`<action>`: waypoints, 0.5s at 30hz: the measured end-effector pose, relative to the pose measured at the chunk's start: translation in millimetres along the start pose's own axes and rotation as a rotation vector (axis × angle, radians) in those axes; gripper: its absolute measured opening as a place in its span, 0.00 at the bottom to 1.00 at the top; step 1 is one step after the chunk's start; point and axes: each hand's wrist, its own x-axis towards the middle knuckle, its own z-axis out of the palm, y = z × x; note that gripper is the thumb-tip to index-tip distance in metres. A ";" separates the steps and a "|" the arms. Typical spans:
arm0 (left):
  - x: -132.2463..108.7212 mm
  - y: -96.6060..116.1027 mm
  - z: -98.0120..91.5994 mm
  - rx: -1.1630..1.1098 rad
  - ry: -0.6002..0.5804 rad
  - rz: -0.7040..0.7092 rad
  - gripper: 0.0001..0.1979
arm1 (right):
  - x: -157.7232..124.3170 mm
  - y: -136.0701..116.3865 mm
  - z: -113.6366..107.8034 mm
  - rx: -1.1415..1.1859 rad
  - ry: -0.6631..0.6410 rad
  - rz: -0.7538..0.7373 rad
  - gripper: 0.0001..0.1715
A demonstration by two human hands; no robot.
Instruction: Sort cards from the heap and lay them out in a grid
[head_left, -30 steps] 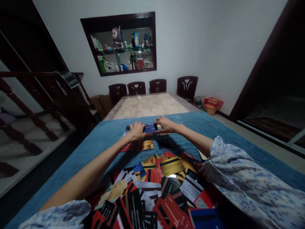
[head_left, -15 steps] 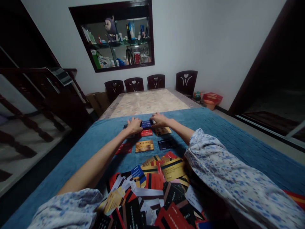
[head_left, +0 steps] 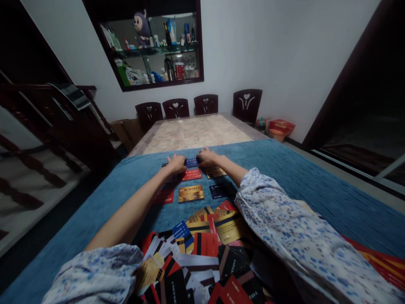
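A blue card [head_left: 191,162] lies at the far end of the laid-out cards, between my two hands. My left hand [head_left: 177,164] has its fingers bent at the card's left end, beside a dark card [head_left: 165,165] it partly covers. At the right end, my right hand [head_left: 207,157] curls its fingers down on the card's edge. Nearer me are a red card [head_left: 191,175] and a gold card [head_left: 215,172] partly under the right wrist. Another row holds a red card [head_left: 164,196], a gold card [head_left: 191,194] and a dark blue card [head_left: 222,190].
A loose heap of mixed cards [head_left: 205,244] spreads close to me, partly hidden by my right sleeve. A blue cloth [head_left: 126,185] covers the near part of the table [head_left: 199,130]. Several dark chairs [head_left: 206,104] stand behind it. Red and yellow material [head_left: 376,261] lies at right.
The view has shifted slightly. Both hands stay at the ends of the blue card, and more of the red card below it shows. My right forearm has shifted a little to the left.
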 end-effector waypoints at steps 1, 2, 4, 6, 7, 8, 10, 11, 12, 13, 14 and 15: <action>0.8 -0.4 0.0 0.001 -0.006 0.002 0.21 | 1.3 0.3 0.8 -0.001 -0.004 0.001 0.25; 1.4 -0.7 -0.2 0.002 -0.012 0.003 0.21 | 2.3 0.5 1.5 -0.001 -0.008 0.000 0.25; 2.5 -1.0 -0.6 0.006 -0.021 0.003 0.20 | 3.8 0.9 2.7 -0.003 -0.009 -0.002 0.25; 3.7 -1.1 -1.0 0.010 -0.031 -0.003 0.19 | 4.4 1.2 3.4 -0.003 -0.005 -0.003 0.25; 4.5 -1.0 -1.1 0.013 -0.038 -0.006 0.19 | 4.3 1.3 3.6 -0.003 -0.002 -0.004 0.25; 5.5 -0.8 -1.1 0.015 -0.046 -0.009 0.19 | 4.1 1.5 3.6 -0.002 0.000 -0.005 0.25; 7.9 -0.3 -0.6 0.023 -0.063 -0.015 0.18 | 3.5 2.0 3.7 0.000 0.003 -0.009 0.25; 9.2 0.0 -0.3 0.027 -0.071 -0.020 0.18 | 3.1 2.2 3.8 0.001 0.003 -0.012 0.25; 10.4 0.4 0.2 0.031 -0.078 -0.026 0.19 | 2.8 2.4 4.1 0.002 0.004 -0.014 0.24; 11.6 0.8 0.7 0.034 -0.086 -0.033 0.19 | 2.5 2.5 4.4 0.003 0.005 -0.015 0.24; 12.6 1.2 1.2 0.036 -0.092 -0.040 0.20 | 2.4 2.5 4.8 0.002 0.005 -0.015 0.25; 13.5 1.6 1.6 0.037 -0.098 -0.045 0.22 | 2.3 2.4 5.2 0.001 0.006 -0.013 0.25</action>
